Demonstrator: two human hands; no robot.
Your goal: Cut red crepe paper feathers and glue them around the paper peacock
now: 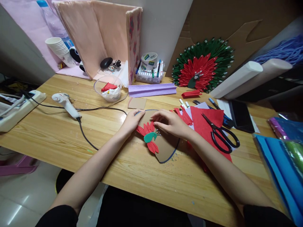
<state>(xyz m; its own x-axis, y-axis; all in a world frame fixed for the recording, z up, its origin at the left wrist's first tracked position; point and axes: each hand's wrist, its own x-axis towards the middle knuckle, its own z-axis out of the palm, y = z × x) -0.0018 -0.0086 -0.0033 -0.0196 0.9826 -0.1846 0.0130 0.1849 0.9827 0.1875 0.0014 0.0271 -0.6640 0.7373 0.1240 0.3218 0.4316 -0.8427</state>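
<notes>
Worktop: pale wood grain (132, 172), its near edge in front of the person's dark clothing
Piece in hand: a rounded cardboard backing (168, 146) lying between the two hands, edged partly in blue
On the backing: red petals (148, 127) fanned around a green bird shape (149, 137) with a small silvery crest (158, 133) at its head
Left hand: the left hand (132, 121) grasps the backing's upper-left rim, thumb on top
Right hand: the right hand (170, 123) is over the upper part of the backing, its fingers curled beside the petals; cannot tell whether they pinch one
Right side: black-handled scissors (221, 134) lie across red sheets (197, 118), a dark phone (241, 116) beyond
Left side: a white glue gun (68, 105) on its side, its cord running across the wood, near a power strip (22, 110)
Farther: a clear bowl (97, 89) with red and white scraps, beside a purple folded strip (152, 90)
Back: a tape roll (149, 65) on a box of markers (149, 75), and a large red-and-green feathered fan (202, 67) against brown cardboard (220, 20)
</notes>
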